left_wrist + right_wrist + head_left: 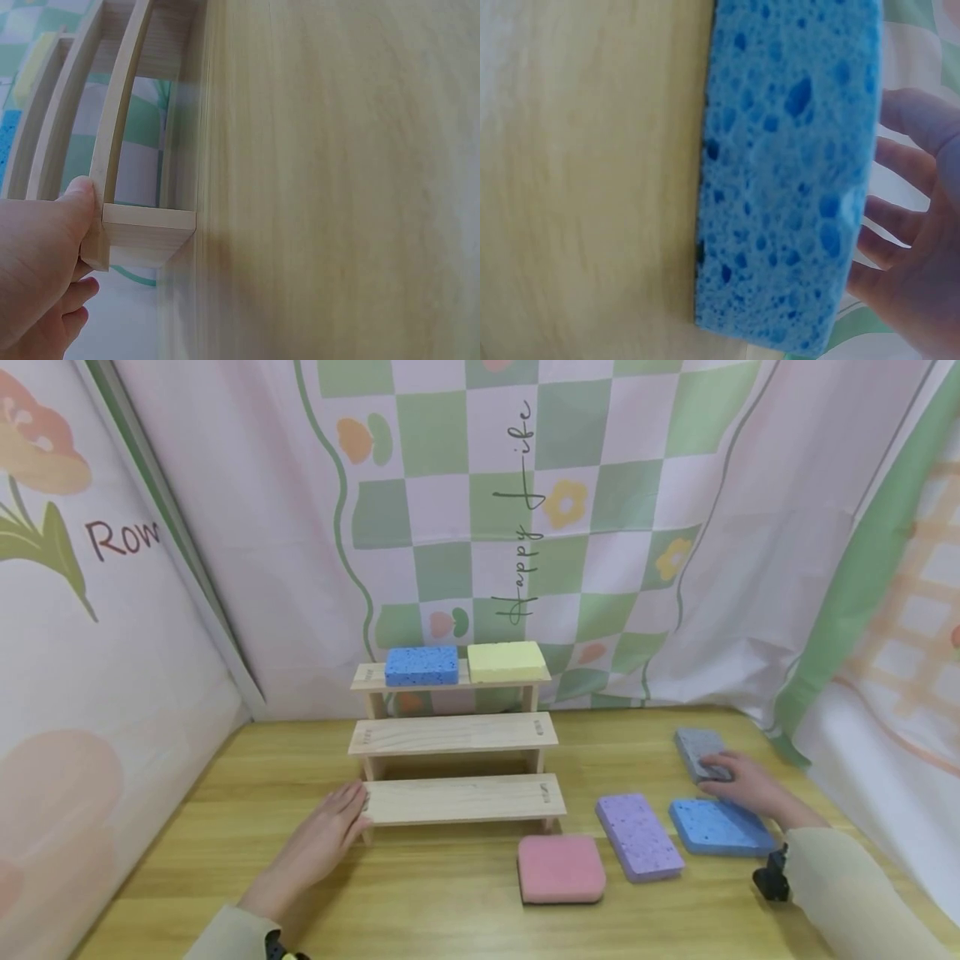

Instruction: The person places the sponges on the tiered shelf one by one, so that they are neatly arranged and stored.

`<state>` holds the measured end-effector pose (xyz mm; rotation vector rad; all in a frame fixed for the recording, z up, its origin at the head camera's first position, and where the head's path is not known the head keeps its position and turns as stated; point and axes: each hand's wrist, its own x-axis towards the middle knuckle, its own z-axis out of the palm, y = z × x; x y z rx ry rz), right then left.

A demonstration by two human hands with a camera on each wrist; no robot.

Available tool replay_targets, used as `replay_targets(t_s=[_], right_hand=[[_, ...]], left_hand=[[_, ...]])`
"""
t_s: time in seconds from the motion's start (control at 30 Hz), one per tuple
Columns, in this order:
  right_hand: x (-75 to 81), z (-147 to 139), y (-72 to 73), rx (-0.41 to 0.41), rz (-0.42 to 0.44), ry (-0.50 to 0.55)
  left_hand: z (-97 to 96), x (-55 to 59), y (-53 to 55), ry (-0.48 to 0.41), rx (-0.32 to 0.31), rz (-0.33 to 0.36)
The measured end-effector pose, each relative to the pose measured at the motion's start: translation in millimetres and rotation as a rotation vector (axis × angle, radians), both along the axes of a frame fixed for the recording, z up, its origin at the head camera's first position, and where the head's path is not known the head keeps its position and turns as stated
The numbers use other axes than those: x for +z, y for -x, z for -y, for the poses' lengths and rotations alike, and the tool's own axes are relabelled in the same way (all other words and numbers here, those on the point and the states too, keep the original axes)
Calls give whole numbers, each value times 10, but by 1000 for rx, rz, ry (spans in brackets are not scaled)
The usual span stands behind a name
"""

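Observation:
A three-tier wooden stand (459,799) carries a blue sponge (422,667) and a pale yellow sponge (507,662) on its top tier. My left hand (324,837) pinches the left end of its lowest tier; in the left wrist view the thumb (77,196) lies against the board's edge. On the right, my right hand (752,787) reaches over a blue sponge lying flat (722,827), fingertips at the grey sponge (699,753). The right wrist view shows that blue sponge (780,172) close up, with loosely spread fingers beyond it.
A purple sponge (639,837) and a pink sponge (561,868) lie on the wooden table (420,910) in front of the stand's right side. Patterned curtains (510,527) hang behind and along both sides.

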<state>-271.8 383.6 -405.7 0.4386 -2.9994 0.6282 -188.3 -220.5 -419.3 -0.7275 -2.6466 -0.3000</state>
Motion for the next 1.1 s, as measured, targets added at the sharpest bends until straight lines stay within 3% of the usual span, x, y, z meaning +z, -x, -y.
replay_targets(t_s=[0.6, 1.1], right_hand=[[-34, 4, 40, 61, -84, 36], [-53, -15, 36, 39, -57, 49]], left_hand=[[-3, 17, -6, 4, 11, 29], [2, 22, -1, -12, -1, 36]])
